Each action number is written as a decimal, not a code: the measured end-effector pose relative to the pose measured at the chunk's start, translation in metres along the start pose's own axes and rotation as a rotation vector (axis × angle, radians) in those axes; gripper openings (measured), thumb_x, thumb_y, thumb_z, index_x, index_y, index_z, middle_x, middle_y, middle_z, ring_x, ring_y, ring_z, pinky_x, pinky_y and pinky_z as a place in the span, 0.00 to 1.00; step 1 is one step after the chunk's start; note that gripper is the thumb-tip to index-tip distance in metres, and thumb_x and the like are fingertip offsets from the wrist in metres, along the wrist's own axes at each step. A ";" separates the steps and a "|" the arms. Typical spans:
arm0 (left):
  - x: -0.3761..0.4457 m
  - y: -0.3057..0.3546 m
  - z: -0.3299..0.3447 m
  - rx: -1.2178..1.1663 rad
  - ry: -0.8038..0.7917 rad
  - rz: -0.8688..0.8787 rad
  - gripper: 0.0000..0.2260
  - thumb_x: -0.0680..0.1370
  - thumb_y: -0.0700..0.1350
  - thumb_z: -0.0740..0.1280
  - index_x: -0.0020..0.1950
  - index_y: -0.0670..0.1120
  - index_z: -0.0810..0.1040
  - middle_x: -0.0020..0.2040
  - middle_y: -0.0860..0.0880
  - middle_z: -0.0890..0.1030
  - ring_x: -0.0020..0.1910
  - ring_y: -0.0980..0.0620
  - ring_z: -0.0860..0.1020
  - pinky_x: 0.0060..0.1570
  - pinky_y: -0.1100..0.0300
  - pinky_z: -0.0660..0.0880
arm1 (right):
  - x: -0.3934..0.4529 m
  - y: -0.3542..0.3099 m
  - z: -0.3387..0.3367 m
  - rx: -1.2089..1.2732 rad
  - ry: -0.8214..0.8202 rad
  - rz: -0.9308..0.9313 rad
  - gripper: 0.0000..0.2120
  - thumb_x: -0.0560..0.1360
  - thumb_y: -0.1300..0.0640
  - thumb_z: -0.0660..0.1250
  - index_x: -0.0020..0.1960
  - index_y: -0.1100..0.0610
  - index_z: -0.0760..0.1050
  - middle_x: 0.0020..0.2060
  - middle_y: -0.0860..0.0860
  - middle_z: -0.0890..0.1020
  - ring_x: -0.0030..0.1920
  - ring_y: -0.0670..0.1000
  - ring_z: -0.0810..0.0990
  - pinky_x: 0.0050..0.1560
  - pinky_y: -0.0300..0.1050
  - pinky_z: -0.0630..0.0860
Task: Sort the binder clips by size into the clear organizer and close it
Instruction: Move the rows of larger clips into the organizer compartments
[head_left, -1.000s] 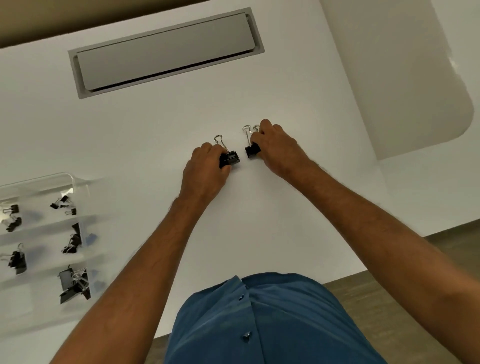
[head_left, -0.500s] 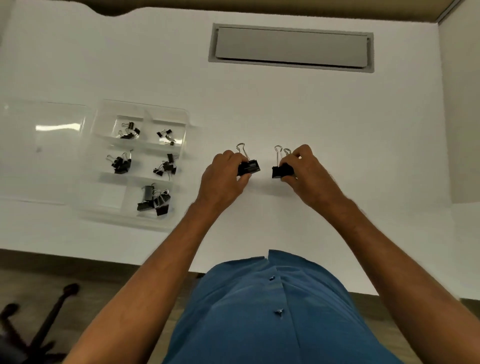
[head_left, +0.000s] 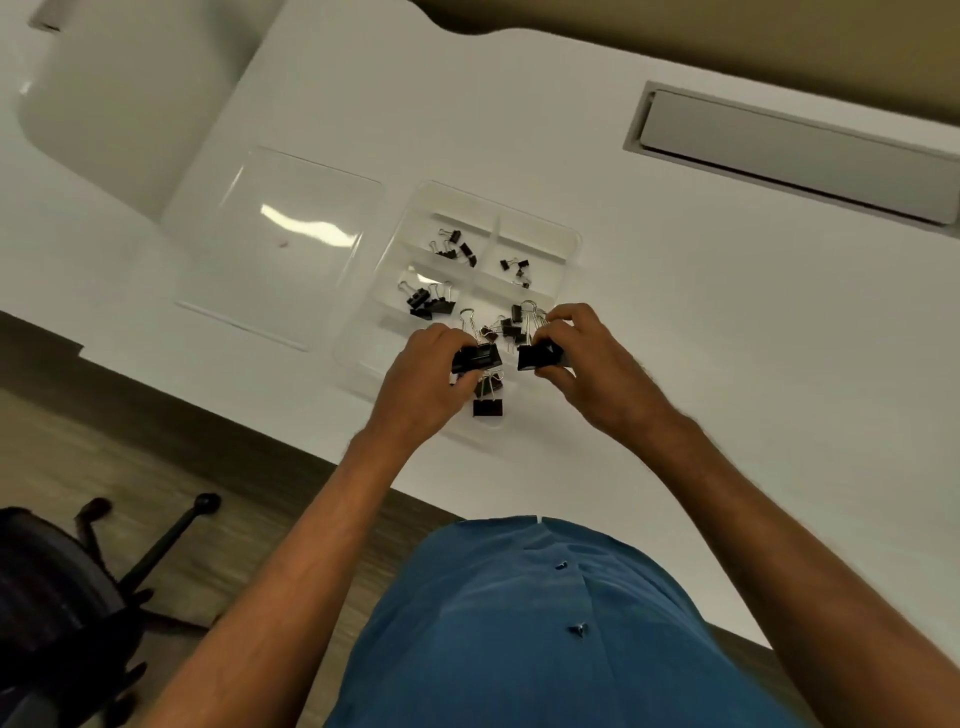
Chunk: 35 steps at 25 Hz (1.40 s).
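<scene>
Half a second ago both hands worked out on the bare white table (head_left: 727, 312), well to the 3 o'clock side of the clear organizer (head_left: 569, 244); now they hover right over its near compartments. The left hand (head_left: 431, 384) grips one large binder clip (head_left: 477, 358) and the right hand (head_left: 587, 364) pinches a second large clip (head_left: 540, 357). Another large clip (head_left: 487, 407) lies in the compartment just below, at 6 o'clock, so dropping both looks imminent, while the open lid (head_left: 291, 244) lies flat at 9 o'clock, not yet closed.
</scene>
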<state>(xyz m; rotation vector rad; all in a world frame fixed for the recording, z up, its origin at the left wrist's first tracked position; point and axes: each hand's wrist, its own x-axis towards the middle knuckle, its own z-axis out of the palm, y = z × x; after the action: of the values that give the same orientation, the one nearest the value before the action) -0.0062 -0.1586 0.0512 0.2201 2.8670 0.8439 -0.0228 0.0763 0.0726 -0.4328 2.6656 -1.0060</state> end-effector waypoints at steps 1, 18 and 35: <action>-0.002 -0.012 -0.006 0.002 0.011 -0.006 0.12 0.77 0.49 0.70 0.60 0.50 0.76 0.53 0.54 0.75 0.54 0.54 0.71 0.52 0.59 0.73 | 0.007 -0.009 0.005 0.001 -0.008 -0.019 0.12 0.77 0.57 0.71 0.59 0.52 0.75 0.64 0.45 0.69 0.58 0.48 0.76 0.58 0.47 0.77; 0.016 -0.103 -0.049 0.426 -0.152 -0.018 0.11 0.75 0.50 0.69 0.55 0.49 0.77 0.55 0.49 0.74 0.56 0.47 0.69 0.50 0.52 0.58 | 0.099 -0.078 0.101 0.055 -0.249 -0.216 0.15 0.76 0.60 0.72 0.60 0.53 0.74 0.58 0.49 0.74 0.55 0.49 0.76 0.57 0.49 0.78; 0.005 -0.125 -0.048 0.130 -0.002 -0.018 0.22 0.72 0.48 0.72 0.62 0.48 0.67 0.60 0.49 0.70 0.57 0.50 0.66 0.52 0.54 0.71 | 0.099 -0.084 0.137 -0.235 -0.082 -0.296 0.21 0.74 0.67 0.70 0.66 0.60 0.73 0.61 0.56 0.79 0.58 0.57 0.78 0.55 0.50 0.78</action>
<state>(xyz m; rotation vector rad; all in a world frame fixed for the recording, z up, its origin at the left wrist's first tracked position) -0.0320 -0.2864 0.0223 0.2086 2.9198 0.6546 -0.0522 -0.1013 0.0163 -0.9198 2.7053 -0.7279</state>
